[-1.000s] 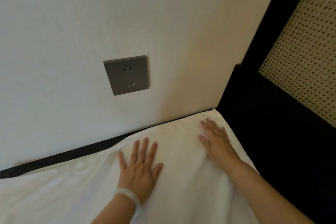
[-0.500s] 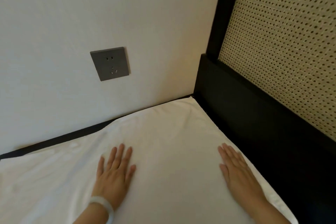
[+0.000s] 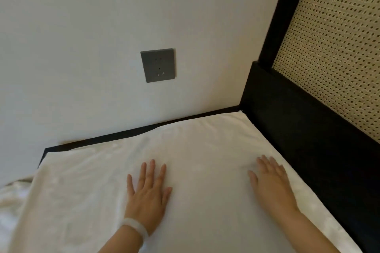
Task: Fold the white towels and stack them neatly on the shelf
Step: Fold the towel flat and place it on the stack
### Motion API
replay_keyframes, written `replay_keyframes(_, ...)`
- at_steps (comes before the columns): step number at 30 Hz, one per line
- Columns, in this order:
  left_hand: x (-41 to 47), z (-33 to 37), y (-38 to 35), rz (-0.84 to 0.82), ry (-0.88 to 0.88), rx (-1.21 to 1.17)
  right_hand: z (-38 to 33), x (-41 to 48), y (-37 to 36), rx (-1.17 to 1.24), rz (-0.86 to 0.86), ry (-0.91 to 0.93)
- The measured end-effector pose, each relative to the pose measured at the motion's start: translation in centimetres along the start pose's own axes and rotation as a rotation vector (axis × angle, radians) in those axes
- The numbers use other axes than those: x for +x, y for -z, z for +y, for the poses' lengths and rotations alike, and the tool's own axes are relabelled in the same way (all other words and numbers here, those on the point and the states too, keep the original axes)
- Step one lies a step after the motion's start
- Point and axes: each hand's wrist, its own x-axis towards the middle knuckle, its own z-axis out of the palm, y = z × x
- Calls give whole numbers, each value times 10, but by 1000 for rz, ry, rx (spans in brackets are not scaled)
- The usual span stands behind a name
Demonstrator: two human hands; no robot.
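Left hand (image 3: 148, 195) at 7 o'clock and right hand (image 3: 271, 187) at 5 o'clock are pressing flat, fingers straight, gripping nothing, having slid nearer across the white towel (image 3: 195, 150) at 6 o'clock. Smoothed, it is probably nearing its next fold. Socket (image 3: 158, 65) beyond, 11 o'clock.

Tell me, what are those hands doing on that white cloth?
A person is pressing both hands flat on a white towel, as if smoothing it. The left hand, with a white bracelet, is in the middle; the right hand is near the dark frame. The towel lies spread out below a grey wall socket, not yet stacked anywhere.
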Motion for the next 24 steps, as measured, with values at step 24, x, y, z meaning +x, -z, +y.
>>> replay_keyframes(24,53,-263,62,24,803,-202,-295,90,-22,280,5,756)
